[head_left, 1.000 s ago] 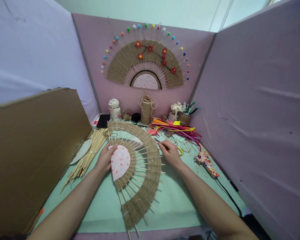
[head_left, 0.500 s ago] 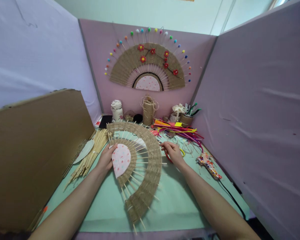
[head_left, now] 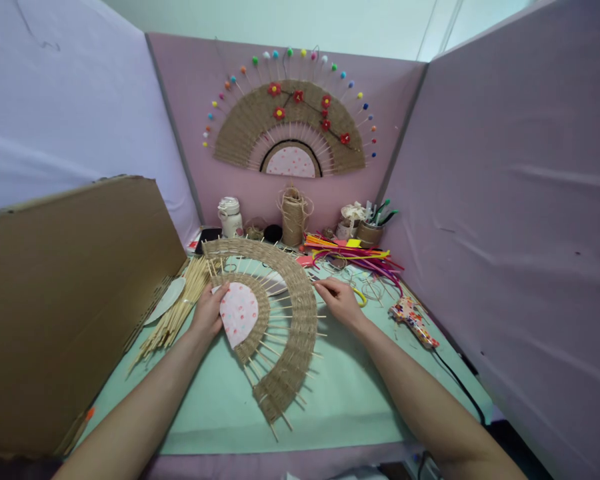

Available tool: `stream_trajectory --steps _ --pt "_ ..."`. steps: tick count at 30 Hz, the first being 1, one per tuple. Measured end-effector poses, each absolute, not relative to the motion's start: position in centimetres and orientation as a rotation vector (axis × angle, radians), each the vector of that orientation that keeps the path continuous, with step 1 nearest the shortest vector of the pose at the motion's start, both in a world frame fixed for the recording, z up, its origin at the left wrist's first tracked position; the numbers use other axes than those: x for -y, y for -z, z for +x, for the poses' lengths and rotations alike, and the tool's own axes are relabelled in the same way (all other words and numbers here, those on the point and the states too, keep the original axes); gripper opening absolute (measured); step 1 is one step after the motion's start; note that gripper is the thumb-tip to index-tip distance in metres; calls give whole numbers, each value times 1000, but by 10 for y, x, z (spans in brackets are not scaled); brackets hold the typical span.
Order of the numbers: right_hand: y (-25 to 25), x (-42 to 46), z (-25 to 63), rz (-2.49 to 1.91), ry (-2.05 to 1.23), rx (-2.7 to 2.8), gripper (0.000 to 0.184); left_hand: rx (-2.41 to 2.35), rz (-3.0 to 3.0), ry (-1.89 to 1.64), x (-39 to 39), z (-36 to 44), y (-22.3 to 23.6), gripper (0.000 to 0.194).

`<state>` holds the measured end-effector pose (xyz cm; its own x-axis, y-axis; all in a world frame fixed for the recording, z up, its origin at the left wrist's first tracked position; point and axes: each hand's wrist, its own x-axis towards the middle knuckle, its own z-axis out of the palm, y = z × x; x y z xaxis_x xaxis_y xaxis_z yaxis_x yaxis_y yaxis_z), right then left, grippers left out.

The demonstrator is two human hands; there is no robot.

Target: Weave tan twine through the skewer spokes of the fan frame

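Observation:
A woven twine fan (head_left: pixel 304 313) on thin wooden sticks is tilted above the table, its straight side to the left. My left hand (head_left: pixel 209 313) is closed on that side, with the thumb over the white dotted half-circle (head_left: pixel 239 315) at its centre. At the curved outer edge, my right hand (head_left: pixel 339 300) pinches the tip of a stick; the fingertips partly hide it. Stick ends poke out past the woven band. Just behind my right hand lie scissors with a yellow handle (head_left: pixel 361 297).
A finished fan (head_left: pixel 245 130) hangs on the back panel. Below it stand a white bottle (head_left: pixel 230 217) and a twine spool (head_left: pixel 293 217). Bundled sticks (head_left: pixel 180 313) lie beside the cardboard sheet (head_left: pixel 80 293). Coloured pipe cleaners (head_left: pixel 375 259) and a corded glue gun (head_left: pixel 414 322) occupy the right.
The fan has turned slightly, its lower end swinging right and upward. My right hand shifted a little along the outer edge, while my left keeps its hold. The camera view wobbled.

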<state>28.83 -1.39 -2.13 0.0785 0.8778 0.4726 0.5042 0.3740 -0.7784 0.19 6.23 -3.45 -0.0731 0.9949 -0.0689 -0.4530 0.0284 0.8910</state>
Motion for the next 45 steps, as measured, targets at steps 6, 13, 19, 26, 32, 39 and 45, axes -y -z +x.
stream_trajectory --steps 6,13,19,26,32,39,45 --pt "22 15 289 -1251 -333 1706 25 -939 791 -1442 -59 4 30 27" --pt "26 13 285 -1308 -417 1573 26 -934 686 -1426 -60 5 28 23" --pt "34 6 289 -1330 -468 1433 26 -877 518 -1100 -54 5 20 5" --pt "28 5 297 -1367 -432 1488 24 -914 760 -766 -50 -12 19 27" --pt "23 7 302 -1445 -202 1664 19 -902 803 -812 -52 -10 21 23" --pt "23 9 304 -1429 -6 1794 18 -938 858 -835 -50 -7 21 26" --pt "18 12 302 -1304 21 1786 20 -926 825 -893 -52 -6 20 22"
